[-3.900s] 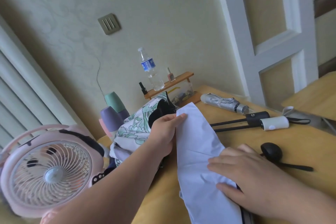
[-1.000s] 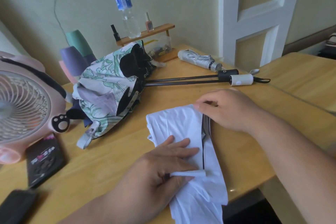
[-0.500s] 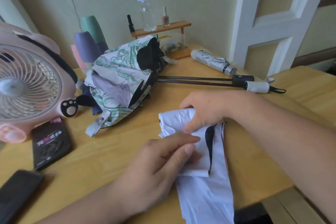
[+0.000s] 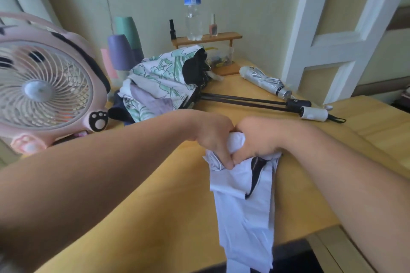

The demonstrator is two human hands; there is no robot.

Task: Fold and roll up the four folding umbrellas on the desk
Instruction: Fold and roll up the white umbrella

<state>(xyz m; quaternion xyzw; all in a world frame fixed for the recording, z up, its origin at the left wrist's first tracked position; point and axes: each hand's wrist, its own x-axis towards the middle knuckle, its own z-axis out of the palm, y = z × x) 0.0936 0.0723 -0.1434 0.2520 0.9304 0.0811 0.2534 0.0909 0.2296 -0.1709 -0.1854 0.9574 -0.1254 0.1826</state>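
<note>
Hands at the far end of a white umbrella (image 4: 241, 201). The left hand (image 4: 213, 137) and the right hand (image 4: 257, 139) met knuckle to knuckle over the top of the cloth. Each grip was closed round the bunched white fabric, probably to gather the loose panels tight so that rolling could start from that end. The rest of the umbrella lay flat toward six o'clock, with a black lining showing at one fold and its tail hanging over the near edge of the counter (image 4: 155, 206).

At eleven o'clock from the hands sat a floral umbrella (image 4: 159, 82), loose and heaped. Two dark shafts (image 4: 244, 99) ran from it toward two o'clock, ending in a black and a white handle (image 4: 314, 114); these looked not yet folded. A silver umbrella (image 4: 261, 80) at one o'clock lay already rolled.

The counter was smooth yellow wood. A pink fan (image 4: 44, 86) stood at nine o'clock and stacked cups (image 4: 119, 53) at eleven. A small wooden shelf (image 4: 206, 39) carrying a water bottle (image 4: 192, 6) stood at twelve, against a pale green wall. A white door frame (image 4: 332, 40) rose at two o'clock.
</note>
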